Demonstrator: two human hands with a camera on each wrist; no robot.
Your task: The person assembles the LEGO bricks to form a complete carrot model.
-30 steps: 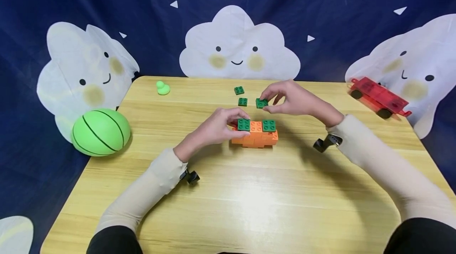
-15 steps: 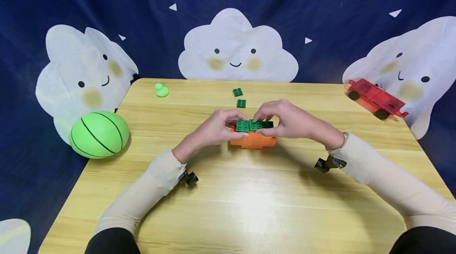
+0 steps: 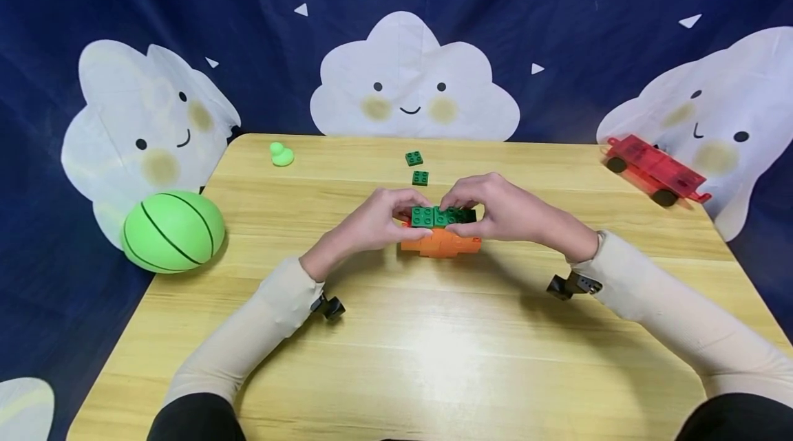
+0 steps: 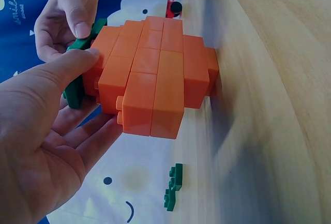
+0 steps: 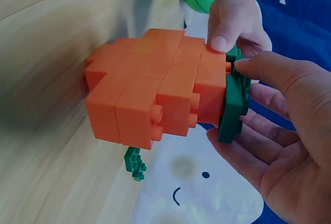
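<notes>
An orange toy-brick build, stepped and wider at mid-height, stands on the table in the head view. Along its top sit green bricks: one at the left, one at the right, partly hidden and shaded, and a middle green brick between them. My left hand holds the build's upper left end, thumb on the near side and fingers behind. With thumb and fingers, my right hand pinches the middle green brick. In the right wrist view the orange bricks show side studs. Whether the middle brick is fully seated is hidden.
Two loose green bricks lie behind the build. A small green duck sits at the back left, a green ball at the left edge. At the back right is a red toy car base with black wheels.
My right hand has brought a green brick from behind the build down onto the middle of its top. Over the last half second both hands stay in place. My left hand kept its hold.
</notes>
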